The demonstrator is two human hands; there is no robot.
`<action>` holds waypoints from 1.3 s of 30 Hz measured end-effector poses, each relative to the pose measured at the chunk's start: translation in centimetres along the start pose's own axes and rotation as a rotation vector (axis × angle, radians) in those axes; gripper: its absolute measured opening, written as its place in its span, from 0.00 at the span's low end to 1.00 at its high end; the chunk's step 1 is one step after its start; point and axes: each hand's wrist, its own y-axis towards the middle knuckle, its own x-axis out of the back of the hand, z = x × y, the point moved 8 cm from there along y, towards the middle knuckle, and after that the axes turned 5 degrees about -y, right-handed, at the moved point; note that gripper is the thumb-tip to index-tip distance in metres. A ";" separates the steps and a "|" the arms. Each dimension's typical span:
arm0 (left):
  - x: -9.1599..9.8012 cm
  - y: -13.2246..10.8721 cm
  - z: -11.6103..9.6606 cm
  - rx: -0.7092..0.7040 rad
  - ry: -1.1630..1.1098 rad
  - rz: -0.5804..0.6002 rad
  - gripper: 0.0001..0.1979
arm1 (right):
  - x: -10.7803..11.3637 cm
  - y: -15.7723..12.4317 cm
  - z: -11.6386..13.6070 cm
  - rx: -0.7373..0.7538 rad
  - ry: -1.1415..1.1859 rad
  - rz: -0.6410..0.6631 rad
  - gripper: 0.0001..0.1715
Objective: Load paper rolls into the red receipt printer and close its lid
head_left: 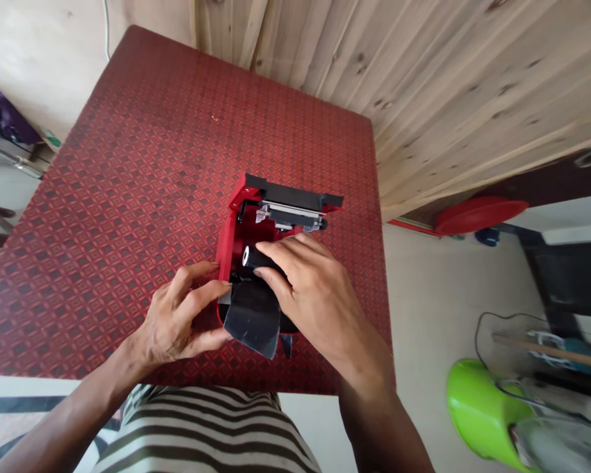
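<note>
A small red and black printer lies open near the front edge of a table under a red patterned cloth. Its lid stands up at the back, showing a metal bar. My right hand is closed around a black ribbon roll set in the printer's bay. A loose sheet of black ribbon film hangs from the roll toward me. My left hand grips the printer's left side, fingers on the red wall and thumb by the film.
A pale wooden plank wall rises behind the table. To the right on the floor are a red round object, a lime green plastic object, cables and dark furniture. My striped clothing shows at the bottom.
</note>
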 end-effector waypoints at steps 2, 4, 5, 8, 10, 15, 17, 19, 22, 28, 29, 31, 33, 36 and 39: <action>0.0 0.1 -0.1 -0.009 0.002 -0.004 0.27 | -0.4 0.2 0.1 -0.010 -0.056 0.015 0.09; 0.0 0.2 -0.3 -0.024 0.008 -0.005 0.27 | -0.7 0.4 0.2 -0.015 -0.082 0.027 0.09; 0.0 0.2 -0.3 -0.030 0.013 -0.003 0.27 | -0.8 0.5 0.2 -0.016 -0.097 0.035 0.08; -0.1 0.2 -0.4 -0.034 0.024 0.000 0.27 | -1.4 0.8 0.2 -0.026 -0.153 0.073 0.08; -0.1 0.1 -0.3 -0.025 0.019 0.000 0.27 | -1.6 1.1 0.1 -0.035 -0.178 0.092 0.07; -0.1 0.0 -0.1 -0.016 0.023 -0.004 0.27 | -2.1 2.0 -0.1 -0.049 -0.193 0.169 0.08; -0.1 0.0 -0.1 -0.021 0.016 -0.004 0.28 | -2.4 2.5 -0.1 -0.047 -0.204 0.221 0.08; -0.1 0.1 -0.1 -0.019 0.012 -0.004 0.28 | -2.6 2.9 -0.1 -0.050 -0.226 0.268 0.08; 0.0 0.2 -0.2 -0.015 0.020 -0.001 0.26 | -2.9 3.4 -0.6 -0.092 -0.264 0.313 0.09; 0.0 0.3 -0.4 -0.021 0.025 0.020 0.25 | -3.3 3.5 -0.9 -0.117 -0.295 0.362 0.12; 0.0 0.3 -0.4 -0.021 0.025 0.022 0.25 | -3.3 3.5 -0.9 -0.114 -0.295 0.352 0.12; -0.1 0.2 -0.4 -0.021 0.020 0.027 0.25 | -3.2 3.4 -0.8 -0.111 -0.294 0.326 0.13; -0.1 0.2 -0.3 -0.022 0.014 0.029 0.25 | -3.2 3.4 -0.9 -0.115 -0.294 0.311 0.14; -0.2 0.2 -0.2 -0.019 0.007 0.032 0.26 | -3.5 3.4 -1.1 -0.127 -0.286 0.317 0.13; -0.2 0.2 -0.2 -0.021 0.007 0.032 0.26 | -3.5 3.4 -1.1 -0.113 -0.253 0.292 0.11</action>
